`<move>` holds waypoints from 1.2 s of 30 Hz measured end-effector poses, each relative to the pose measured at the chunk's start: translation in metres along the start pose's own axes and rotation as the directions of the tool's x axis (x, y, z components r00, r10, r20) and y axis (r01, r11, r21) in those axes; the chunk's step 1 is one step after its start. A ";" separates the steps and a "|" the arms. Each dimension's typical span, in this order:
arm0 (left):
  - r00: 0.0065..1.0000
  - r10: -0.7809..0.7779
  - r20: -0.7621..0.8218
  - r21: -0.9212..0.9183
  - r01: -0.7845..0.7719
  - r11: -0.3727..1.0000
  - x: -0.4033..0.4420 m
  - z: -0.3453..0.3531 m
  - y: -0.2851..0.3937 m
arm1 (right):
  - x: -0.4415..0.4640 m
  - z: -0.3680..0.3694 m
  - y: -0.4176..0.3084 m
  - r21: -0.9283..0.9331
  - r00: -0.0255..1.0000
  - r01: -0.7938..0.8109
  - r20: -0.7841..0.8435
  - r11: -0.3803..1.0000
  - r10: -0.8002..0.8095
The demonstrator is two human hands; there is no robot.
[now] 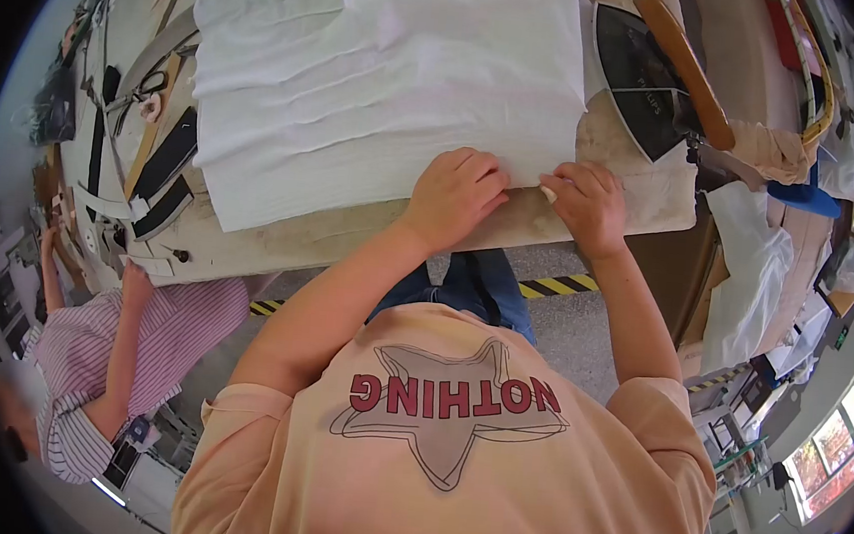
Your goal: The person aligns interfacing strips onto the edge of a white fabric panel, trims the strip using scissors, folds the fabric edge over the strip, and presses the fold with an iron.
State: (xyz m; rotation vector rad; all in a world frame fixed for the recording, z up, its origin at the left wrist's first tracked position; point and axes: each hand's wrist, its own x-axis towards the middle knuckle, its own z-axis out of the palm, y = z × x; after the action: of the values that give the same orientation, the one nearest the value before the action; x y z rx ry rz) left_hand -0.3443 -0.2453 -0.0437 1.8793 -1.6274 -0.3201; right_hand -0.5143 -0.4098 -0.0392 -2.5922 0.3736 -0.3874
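Note:
A large white cloth (390, 93) lies over the table, with several creases running across it. My left hand (458, 197) rests at the cloth's near edge, its fingers bent together on the fabric. Close by on the right, my right hand (587, 204) pinches the near right corner of the cloth between thumb and fingers. A narrow gap separates the two hands. Beyond my right hand, a dark iron (642, 83) with a brown handle lies on the table.
Scissors (139, 99), dark fabric pieces (167, 156) and a wooden strip (152, 130) lie on the table (298, 247) at left. A person in a striped shirt (120, 343) works at lower left. Clear plastic sheeting (753, 263) hangs at right.

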 end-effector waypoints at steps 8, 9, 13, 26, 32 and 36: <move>0.994 -0.088 -0.062 0.017 0.089 0.996 0.010 0.014 0.006 | 0.008 0.002 -0.005 0.087 0.989 -0.147 0.019 0.985 0.146; 0.992 -0.099 -0.075 0.022 0.101 0.995 0.011 0.015 0.006 | 0.010 -0.001 -0.007 0.103 0.988 -0.155 0.004 0.983 0.156; 0.986 -0.145 -0.079 -0.014 0.144 0.989 0.013 0.013 0.007 | 0.002 0.002 -0.005 0.109 0.983 -0.180 -0.027 0.978 0.184; 0.971 -0.216 -0.105 0.053 0.223 0.973 0.001 0.012 0.007 | -0.007 0.001 0.004 0.036 0.937 -0.337 -0.081 0.941 0.339; 0.961 -0.220 -0.170 0.076 0.235 0.969 0.006 0.014 0.011 | -0.001 -0.001 0.003 0.026 0.921 -0.383 -0.066 0.923 0.384; 0.972 -0.182 -0.151 0.141 0.204 0.969 0.007 0.013 0.009 | 0.000 -0.001 0.004 0.040 0.917 -0.393 -0.065 0.919 0.395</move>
State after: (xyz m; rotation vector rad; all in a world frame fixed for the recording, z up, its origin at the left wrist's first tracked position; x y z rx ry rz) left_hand -0.3576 -0.2559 -0.0468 2.1353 -1.4160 -0.1435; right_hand -0.5149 -0.4133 -0.0406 -2.4014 0.8915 -0.3370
